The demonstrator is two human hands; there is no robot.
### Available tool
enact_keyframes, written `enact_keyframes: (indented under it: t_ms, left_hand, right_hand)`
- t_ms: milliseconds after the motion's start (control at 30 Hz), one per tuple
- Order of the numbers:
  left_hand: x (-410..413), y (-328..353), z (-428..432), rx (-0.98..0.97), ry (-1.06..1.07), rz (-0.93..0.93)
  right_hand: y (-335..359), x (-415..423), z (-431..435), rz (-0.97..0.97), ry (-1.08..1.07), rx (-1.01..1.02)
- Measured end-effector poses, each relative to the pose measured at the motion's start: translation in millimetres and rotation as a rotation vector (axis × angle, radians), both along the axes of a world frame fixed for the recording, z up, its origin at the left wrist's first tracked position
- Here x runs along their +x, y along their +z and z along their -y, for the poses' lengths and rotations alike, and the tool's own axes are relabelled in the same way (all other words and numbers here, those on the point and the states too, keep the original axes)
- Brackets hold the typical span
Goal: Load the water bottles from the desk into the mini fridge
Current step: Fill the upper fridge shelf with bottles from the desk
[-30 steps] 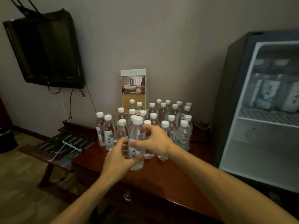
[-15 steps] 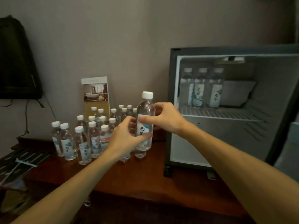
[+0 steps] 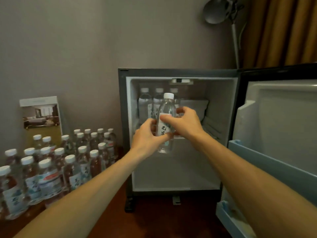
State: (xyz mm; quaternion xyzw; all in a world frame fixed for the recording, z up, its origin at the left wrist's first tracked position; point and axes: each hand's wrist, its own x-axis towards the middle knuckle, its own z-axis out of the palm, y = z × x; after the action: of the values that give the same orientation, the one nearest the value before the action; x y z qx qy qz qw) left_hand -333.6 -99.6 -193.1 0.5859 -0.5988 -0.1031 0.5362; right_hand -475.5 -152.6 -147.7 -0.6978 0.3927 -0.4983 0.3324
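Note:
A clear water bottle (image 3: 166,107) with a white cap and a paper label stands upright in the air in front of the open mini fridge (image 3: 173,169). My left hand (image 3: 147,138) grips its lower body and my right hand (image 3: 184,123) grips its label from the right. Three bottles (image 3: 145,103) stand in a row on the fridge's upper wire shelf behind it. Several more bottles (image 3: 51,169) are crowded on the wooden desk (image 3: 154,222) at the left.
The fridge door (image 3: 277,134) hangs open to the right, with pale blue door shelves. A photo card (image 3: 41,117) leans on the wall behind the bottles. A grey floor lamp (image 3: 221,12) and orange curtain stand behind the fridge. The fridge's lower compartment holds nothing.
Both hands lifted the bottle off the desk and carried it right, up to the fridge opening. The view swung right with it, so the bottle cluster now lies at the left.

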Motion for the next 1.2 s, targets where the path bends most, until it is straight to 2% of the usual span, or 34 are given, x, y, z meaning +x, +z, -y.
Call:
enact_keyframes:
  t_ms: [200, 400, 600, 700, 833, 933, 1200]
  left_hand:
    - [-40.0, 24.2, 56.7, 0.012, 0.004, -0.040]
    - [-60.2, 19.9, 109.6, 0.037, 0.057, -0.142]
    - [-59.1, 7.6, 125.0, -0.027, 0.036, -0.052]
    - [-58.2, 7.3, 128.6, -0.076, 0.084, -0.013]
    - [-61.4, 7.7, 130.4, -0.130, 0.172, 0.164]
    - [-62.8, 6.2, 132.8, -0.182, 0.205, 0.182]
    - [-60.8, 13.0, 146.8, -0.113, 0.193, 0.392]
  right_hand:
    - [7.0, -8.7, 26.4, 0.129, -0.234, -0.046]
    - [8.9, -13.2, 60.6, 0.028, -0.289, 0.017]
    - [12.9, -21.4, 80.1, -0.011, -0.222, 0.074]
    - [15.4, -16.5, 87.6, -0.048, -0.252, 0.106]
    - [9.7, -16.4, 95.3, -0.056, -0.297, 0.094]
    - [0.9, -18.8, 100.7, -0.032, -0.361, 0.059]
    - [-17.9, -13.1, 112.7, 0.044, -0.365, 0.010]
